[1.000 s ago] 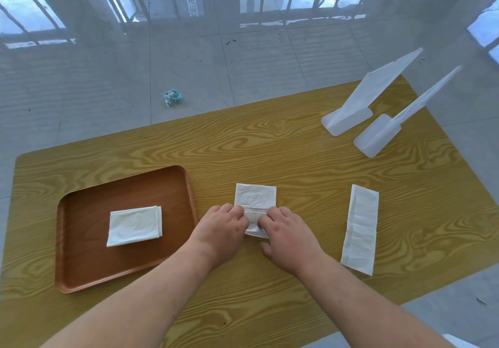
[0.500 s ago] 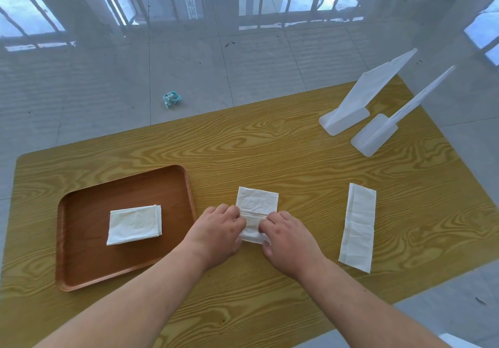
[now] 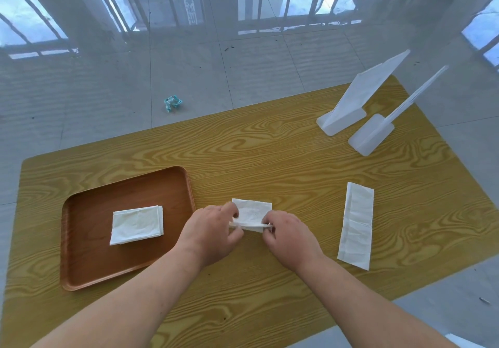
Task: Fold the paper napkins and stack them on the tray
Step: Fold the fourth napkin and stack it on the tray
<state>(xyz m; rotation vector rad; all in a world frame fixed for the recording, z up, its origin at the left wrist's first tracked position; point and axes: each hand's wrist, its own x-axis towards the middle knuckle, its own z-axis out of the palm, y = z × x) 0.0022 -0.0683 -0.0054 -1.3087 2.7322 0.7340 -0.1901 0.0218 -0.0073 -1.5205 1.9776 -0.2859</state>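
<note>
A white paper napkin [image 3: 253,211] lies at the middle of the wooden table. My left hand [image 3: 212,233] pinches its near left corner and my right hand [image 3: 290,237] pinches its near right corner, with the near edge lifted off the table and curled over. To the left stands a brown tray [image 3: 89,266] with a folded napkin stack [image 3: 137,224] in its middle. A long, narrow napkin [image 3: 356,225] lies flat to the right of my hands.
Two white plastic stands [image 3: 348,107] [image 3: 378,131] sit at the table's far right corner. A crumpled blue-green wrapper [image 3: 172,102] lies on the tiled floor beyond the table's far edge [image 3: 189,129].
Both hands went from pressing the napkin flat to pinching its near corners and lifting the near edge up off the table.
</note>
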